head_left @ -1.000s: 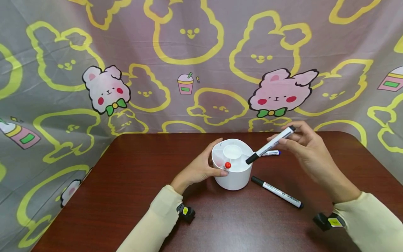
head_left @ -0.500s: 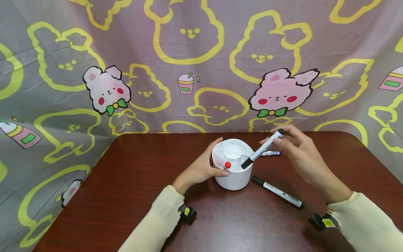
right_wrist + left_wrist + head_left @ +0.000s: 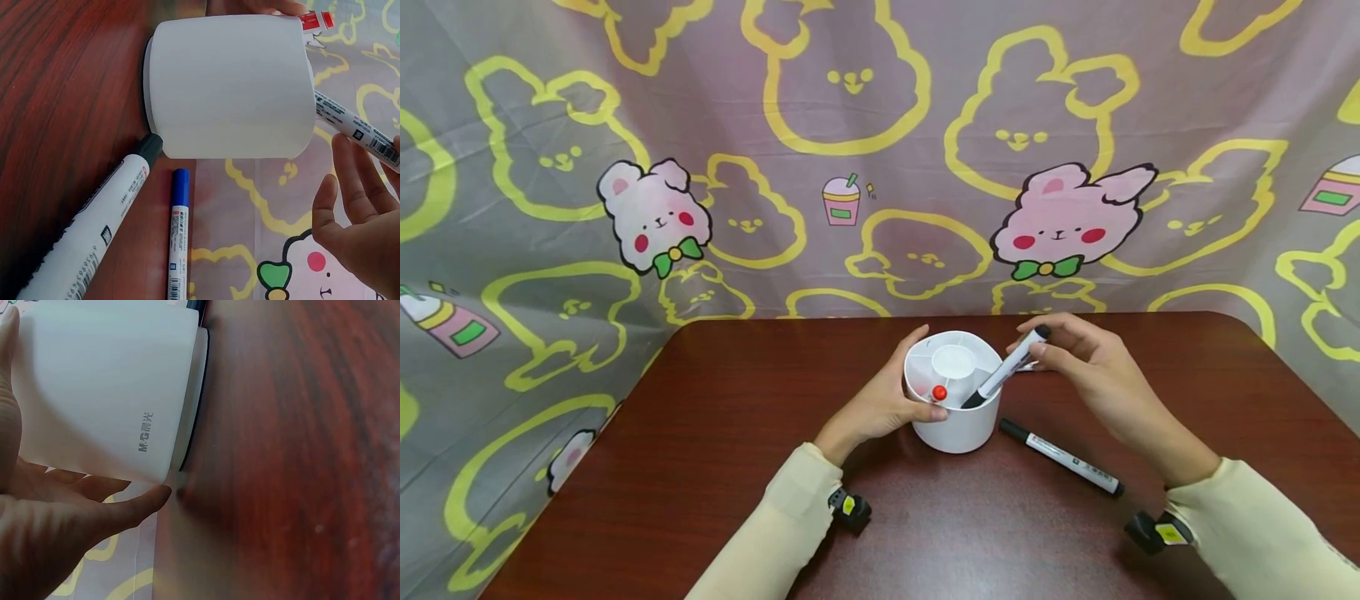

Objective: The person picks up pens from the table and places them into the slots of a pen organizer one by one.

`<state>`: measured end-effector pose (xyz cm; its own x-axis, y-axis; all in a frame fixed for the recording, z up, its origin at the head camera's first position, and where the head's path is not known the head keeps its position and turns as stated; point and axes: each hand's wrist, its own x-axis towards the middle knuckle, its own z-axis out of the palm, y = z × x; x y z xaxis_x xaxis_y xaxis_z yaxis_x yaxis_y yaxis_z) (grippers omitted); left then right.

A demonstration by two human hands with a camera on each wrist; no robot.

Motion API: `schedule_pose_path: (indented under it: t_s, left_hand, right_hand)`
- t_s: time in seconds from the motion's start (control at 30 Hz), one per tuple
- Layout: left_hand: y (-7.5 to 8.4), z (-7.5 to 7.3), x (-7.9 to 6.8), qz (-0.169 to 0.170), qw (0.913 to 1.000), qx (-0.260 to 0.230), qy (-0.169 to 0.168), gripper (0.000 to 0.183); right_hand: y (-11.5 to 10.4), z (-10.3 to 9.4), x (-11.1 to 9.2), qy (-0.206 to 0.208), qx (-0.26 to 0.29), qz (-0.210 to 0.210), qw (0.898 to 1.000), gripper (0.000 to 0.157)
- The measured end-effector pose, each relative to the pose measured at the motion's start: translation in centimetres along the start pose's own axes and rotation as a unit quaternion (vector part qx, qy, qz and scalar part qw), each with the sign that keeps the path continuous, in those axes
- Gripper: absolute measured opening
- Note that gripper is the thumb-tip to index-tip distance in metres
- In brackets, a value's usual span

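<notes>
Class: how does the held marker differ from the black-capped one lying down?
The held marker slants into the holder; the lying marker is flat on the table. The right hand holds the held marker; no hand touches the lying marker. Both have white barrels and black caps.

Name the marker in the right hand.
The black marker angled into the cup; the loose black marker and blue marker lie flat, the red marker sits inside.

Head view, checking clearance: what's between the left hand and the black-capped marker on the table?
The white holder, which the left hand grips; the head view shows it.
</notes>
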<state>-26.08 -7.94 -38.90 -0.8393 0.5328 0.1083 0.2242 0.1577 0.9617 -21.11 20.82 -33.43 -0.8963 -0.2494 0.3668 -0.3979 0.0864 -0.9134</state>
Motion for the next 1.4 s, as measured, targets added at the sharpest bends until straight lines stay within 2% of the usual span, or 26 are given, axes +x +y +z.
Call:
schedule_pose_path:
  t_s: [0.27,0.53,0.87,1.07,1.4]
  left_hand:
    - [-0.1,0.1,0.1,0.004,1.0000,0.000,-0.003,0.118]
    - [0.0,0.0,-0.1,0.015,0.9999,0.006,0.001,0.114]
    - [0.0,-0.2,-0.2,0.009,0.9997,0.020,0.006,0.111]
    - [0.2,-0.3,-0.4,0.007,0.9996,0.027,0.005,0.108]
    - [0.2,-0.6,-0.5,0.007,0.9999,0.009,-0.005,0.105]
  right_hand:
    - [0.1,0.2,-0.2,0.007,-0.056,0.017,0.998,0.021]
    - [0.3,0.6,-0.2,0.007,-0.076,0.010,0.997,0.021]
    - [0.4,1.2,-0.4,0.004,-0.116,0.026,0.993,0.023]
    - [0.3,1.5,-0.4,0.000,-0.121,0.034,0.992,0.023]
    - [0.3,1.8,-0.5,-0.008,-0.139,0.042,0.989,0.025]
